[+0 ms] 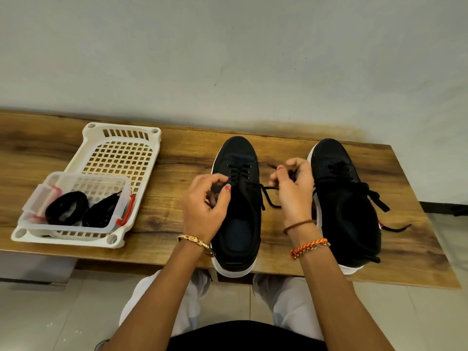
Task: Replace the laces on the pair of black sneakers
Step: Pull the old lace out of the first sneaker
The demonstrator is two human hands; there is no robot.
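two black sneakers are sitting side by side on a wooden bench (162, 158), toes pointing toward the grey wall, heels hanging slightly over the near edge. the left sneaker (236, 211) is lying between the person's two hands, its black lace (268, 196) crossing through the upper eyelets and trailing out to the right in a loose loop over the wood. the left hand (205, 201) is hovering just at the left side of that sneaker, fingers curled and thumb meeting the fingertips — it is pinching something small and dark, though whether that is the lace end is hard to tell. the right hand (293, 188) is held in the gap between the shoes, fingers curled around the lace, gripping it near its free end. the right sneaker (347, 203) is standing just beside that hand, its own lace (374, 198) spilling loosely off the right side onto the bench. well to the left, a white plastic basket (121, 148) is holding a clear container (76, 201) with bundled black laces (67, 211) inside.
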